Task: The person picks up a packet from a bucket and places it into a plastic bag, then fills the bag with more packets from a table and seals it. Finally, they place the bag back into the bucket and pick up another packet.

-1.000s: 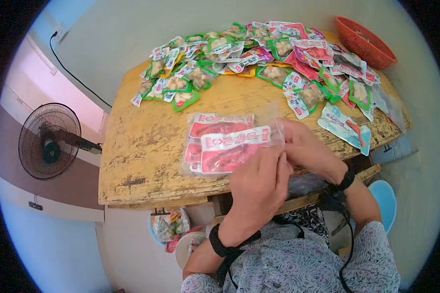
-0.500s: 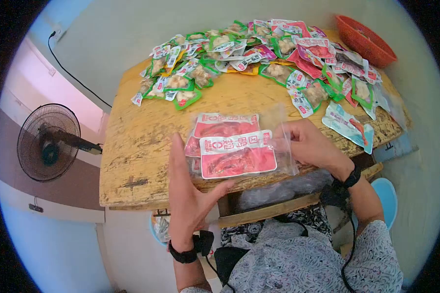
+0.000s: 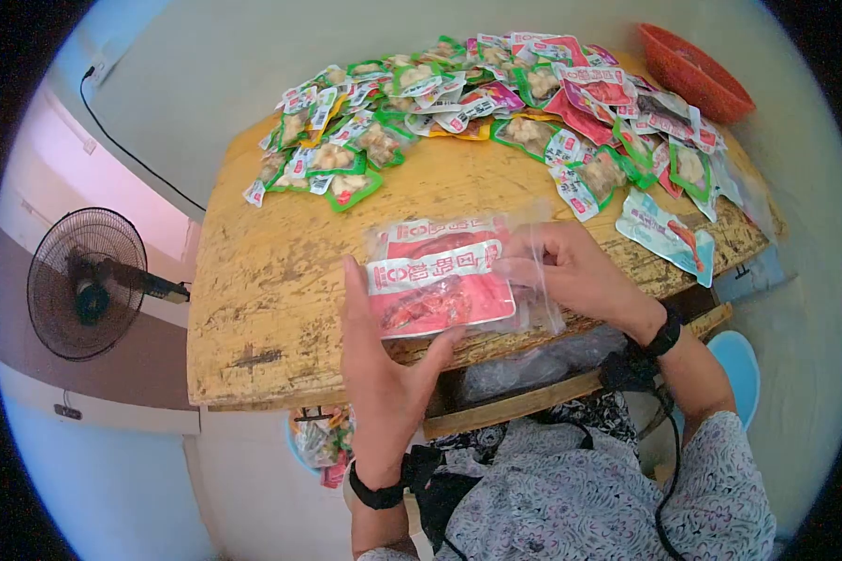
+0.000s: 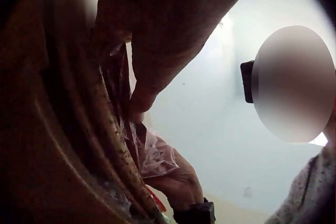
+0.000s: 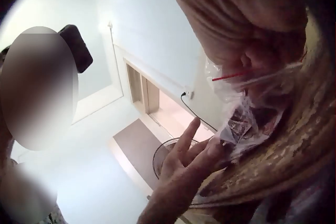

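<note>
A clear zip bag (image 3: 544,313) lies near the table's front edge with red-and-white food packets in it. The top red packet (image 3: 444,294) shows printed characters and a picture of reddish food. My right hand (image 3: 585,276) reaches into the bag's mouth at the right and pinches this packet's right end, its thumb on top and plastic across the fingers. My left hand (image 3: 384,374) lies along the bag's left side, fingers straight and thumb spread to the packet's near edge. In the right wrist view, crumpled plastic (image 5: 244,124) surrounds the right fingertips.
A heap of green-edged and coloured food packets (image 3: 416,84) covers the back of the worn yellow table (image 3: 262,262). One light-blue packet (image 3: 664,236) lies at the right. A red basket (image 3: 692,75) stands at the back right, and an open drawer (image 3: 533,369) holds plastic.
My left hand left the bag's mouth and moved to its left side, fingers straight. The top packet shifted a little left and up, with my right hand's fingers at its right end.
</note>
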The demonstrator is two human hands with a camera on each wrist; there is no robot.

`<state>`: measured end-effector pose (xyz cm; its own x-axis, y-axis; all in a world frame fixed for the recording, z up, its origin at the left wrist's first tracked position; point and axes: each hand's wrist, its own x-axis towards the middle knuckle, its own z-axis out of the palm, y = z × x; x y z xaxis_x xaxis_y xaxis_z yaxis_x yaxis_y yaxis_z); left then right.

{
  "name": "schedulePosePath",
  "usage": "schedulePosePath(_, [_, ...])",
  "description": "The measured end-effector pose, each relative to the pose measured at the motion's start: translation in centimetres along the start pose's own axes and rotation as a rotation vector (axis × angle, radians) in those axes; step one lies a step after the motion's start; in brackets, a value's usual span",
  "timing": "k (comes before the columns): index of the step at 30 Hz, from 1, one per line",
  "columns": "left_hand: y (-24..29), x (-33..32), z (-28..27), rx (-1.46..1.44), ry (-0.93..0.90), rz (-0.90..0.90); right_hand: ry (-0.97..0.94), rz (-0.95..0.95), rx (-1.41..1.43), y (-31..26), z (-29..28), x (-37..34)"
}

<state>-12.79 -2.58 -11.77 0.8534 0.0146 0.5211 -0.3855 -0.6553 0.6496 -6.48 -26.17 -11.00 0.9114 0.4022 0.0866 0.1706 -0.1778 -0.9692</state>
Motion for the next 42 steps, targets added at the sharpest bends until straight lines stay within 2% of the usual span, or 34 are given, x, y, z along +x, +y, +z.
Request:
schedulePosePath(5, [-0.2,0.4,-1.2,0.017,-0.146,-0.138,0.057,-0.003,-0.032,0.0,-0.1,-0.5])
schedulePosePath(7, [-0.1,0.8,-1.1,0.022,-0.165,-0.125,0.062,-0.101,-0.132,0.2,-0.2,-0.4])
schedulePosePath(13, [-0.3,0.3,1.2,0.025,0.013,-0.047,0.184,-0.176,-0.565,0.1,-0.9,0.4])
schedulePosePath(15, [-0.2,0.5,1.1,0.039,-0.039,-0.028,0.167,-0.158,-0.671,0.0,-1.2,0.8])
schedulePosePath(18, [-0.1,0.4,1.0,0.039,-0.060,-0.039,0.151,-0.221,-0.715,-1.0,-3.4,0.3])
schedulePosePath(21, [-0.1,0.2,1.0,0.036,-0.063,-0.067,0.255,-0.262,-0.728,-1.5,-6.8,0.0])
schedulePosePath(27, [-0.4,0.4,0.8,0.017,-0.043,-0.045,0.489,-0.179,-0.984,-1.9,-14.8,2.5])
schedulePosePath(30, [-0.9,0.2,0.9,0.017,-0.023,-0.046,0.374,-0.108,-1.121,0.3,-18.7,5.4])
schedulePosePath(33, [-1.3,0.2,0.7,0.062,-0.035,-0.023,0.283,0.116,-1.285,1.2,-18.6,7.5])
schedulePosePath(36, [-0.7,0.2,0.6,0.030,-0.038,-0.073,0.289,-0.001,-1.529,1.9,-17.8,8.2])
schedulePosePath(39, [-0.8,0.2,0.6,0.039,-0.041,-0.063,0.148,-0.005,-1.612,1.7,-17.7,8.4])
schedulePosePath(42, [-1.3,0.0,0.7,0.005,-0.029,-0.069,0.145,0.015,-1.686,2.5,-18.3,9.1])
